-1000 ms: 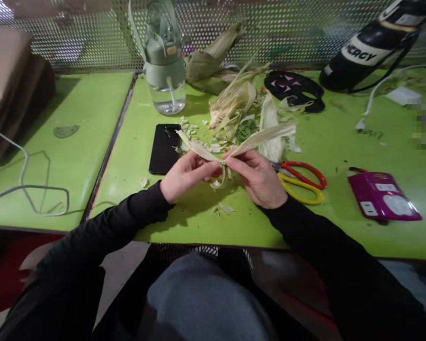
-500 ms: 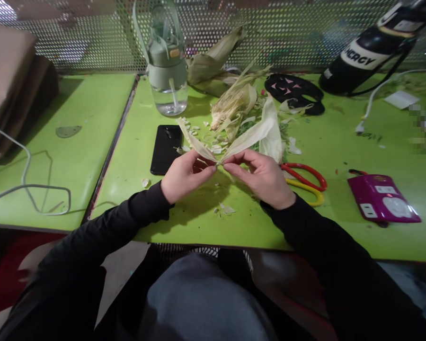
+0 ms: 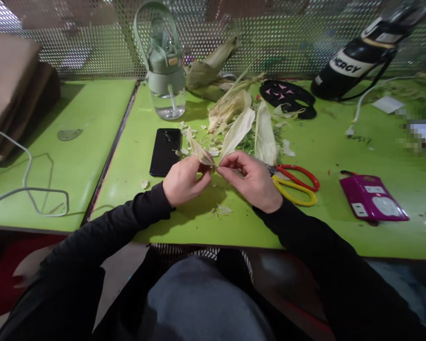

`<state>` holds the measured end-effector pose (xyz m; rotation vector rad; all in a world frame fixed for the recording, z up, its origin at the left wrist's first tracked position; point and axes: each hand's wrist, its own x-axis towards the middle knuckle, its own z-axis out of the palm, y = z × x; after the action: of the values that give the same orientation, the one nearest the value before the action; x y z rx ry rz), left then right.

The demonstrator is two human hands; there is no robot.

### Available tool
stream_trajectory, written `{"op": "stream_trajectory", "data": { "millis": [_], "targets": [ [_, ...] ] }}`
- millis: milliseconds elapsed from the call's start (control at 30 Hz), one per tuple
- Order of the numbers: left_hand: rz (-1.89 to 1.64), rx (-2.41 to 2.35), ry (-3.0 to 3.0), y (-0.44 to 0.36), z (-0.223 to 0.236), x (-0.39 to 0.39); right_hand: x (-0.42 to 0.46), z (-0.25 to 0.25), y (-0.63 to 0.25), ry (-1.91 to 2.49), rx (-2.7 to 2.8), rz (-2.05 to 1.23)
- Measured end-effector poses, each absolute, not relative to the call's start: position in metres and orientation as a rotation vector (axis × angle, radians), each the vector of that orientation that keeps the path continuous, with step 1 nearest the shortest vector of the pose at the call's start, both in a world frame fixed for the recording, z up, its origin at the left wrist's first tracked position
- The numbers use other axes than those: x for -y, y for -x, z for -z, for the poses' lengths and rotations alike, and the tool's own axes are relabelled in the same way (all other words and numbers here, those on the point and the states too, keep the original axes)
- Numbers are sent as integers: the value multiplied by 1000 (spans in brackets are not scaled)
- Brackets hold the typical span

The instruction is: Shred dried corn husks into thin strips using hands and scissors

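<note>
Between my hands is a pale corn husk (image 3: pixel 237 135), its two leaf-like ends spreading up and outward from a pinched middle. My left hand (image 3: pixel 187 179) is closed on the husk's left side, fingers curled. With thumb and forefinger, my right hand (image 3: pixel 250 177) pinches it close to the same middle point. Another husk piece (image 3: pixel 265 137) lies behind my right hand. Scissors with one red and one yellow handle (image 3: pixel 298 184) rest beside that hand, blades partly hidden. Beyond my hands lies a bundle of dry husk (image 3: pixel 230 111) among small scraps.
A black phone (image 3: pixel 165 151) lies left of my hands, a green water bottle (image 3: pixel 166 80) behind it. To the right are a purple power strip (image 3: pixel 374 196), a black mask-like piece (image 3: pixel 287 97) and a black bottle (image 3: pixel 351 64). A perforated metal screen (image 3: pixel 270 38) borders the green table (image 3: pixel 106 199).
The husk's right leaf now stands more upright, apart from the husk piece behind it. My left fingers have curled in more. The view has shifted slightly.
</note>
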<state>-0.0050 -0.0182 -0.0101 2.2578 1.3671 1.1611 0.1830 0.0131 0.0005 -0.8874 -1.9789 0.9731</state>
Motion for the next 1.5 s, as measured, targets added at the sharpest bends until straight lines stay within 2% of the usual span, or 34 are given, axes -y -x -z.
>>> {"op": "stream_trajectory", "data": {
  "millis": [100, 233, 367, 800, 1000, 1367, 1500],
  "targets": [
    [-1120, -1323, -2171, 6, 7, 15, -13, 2, -182, 904, 2008, -785],
    [-1078, -1157, -1713, 4, 4, 10, -13, 6, -181, 888, 2009, -640],
    [-1072, -952, -1342, 0, 7, 4, -17, 10, -180, 845, 2016, -629],
    [-1374, -862, -709, -41, 21, -10, -32, 20, -186, 1041, 1926, -576],
    [-1385, -879, -722, -47, 34, -11, -27, 21, -185, 1062, 1905, -568],
    [-1402, -924, -913, -27, 24, -7, -23, 16, -183, 1050, 2010, -572],
    [-1411, -1105, -1090, -23, 24, -4, -20, 18, -179, 1058, 2011, -624]
  ]
}}
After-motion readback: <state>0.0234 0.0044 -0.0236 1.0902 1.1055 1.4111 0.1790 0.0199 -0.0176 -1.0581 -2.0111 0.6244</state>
